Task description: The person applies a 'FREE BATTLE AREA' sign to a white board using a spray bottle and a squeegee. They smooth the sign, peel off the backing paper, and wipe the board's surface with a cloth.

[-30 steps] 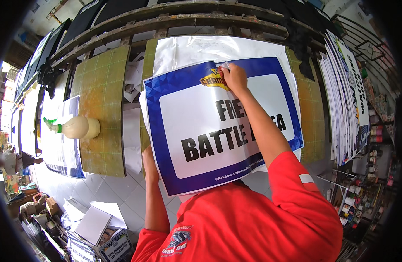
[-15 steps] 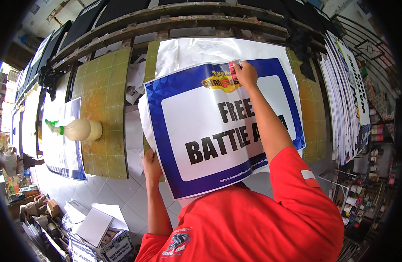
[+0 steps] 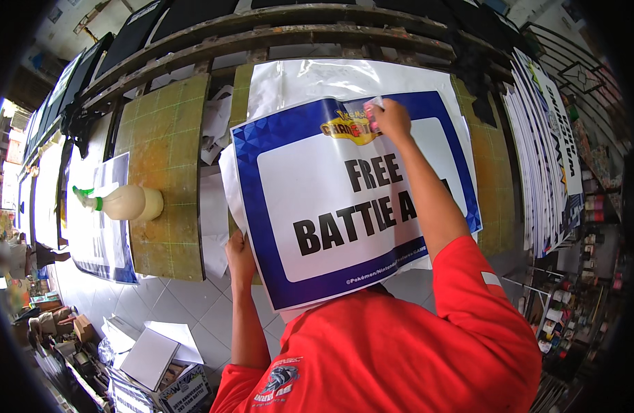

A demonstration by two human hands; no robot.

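A large poster point(image 3: 310, 179) with a blue border, white middle, black lettering and yellow logo lies slightly askew over white glossy sheeting point(image 3: 289, 82) on a worn board. My right hand point(image 3: 393, 118) is closed on a small red-pink tool point(image 3: 372, 118), pressed on the poster at the logo near its top; what exactly the tool is, I cannot tell. My left hand point(image 3: 238, 255) has its fingers curled at the left edge of the sheets, low on that side, apparently gripping them. A vertical crease or ripple runs down the poster.
A spray bottle point(image 3: 124, 203) with a green head lies on a green gridded board point(image 3: 167, 138) at left. Stacked printed boards point(image 3: 537, 158) stand at right. Wooden slats point(image 3: 296, 34) cross the back. Paper and boxes lie lower left; shelves of small containers stand lower right.
My right hand has moved rightward across the logo with the tool, exposing more of it. The poster has shifted slightly right. My left hand stays at the edge, a little further right.
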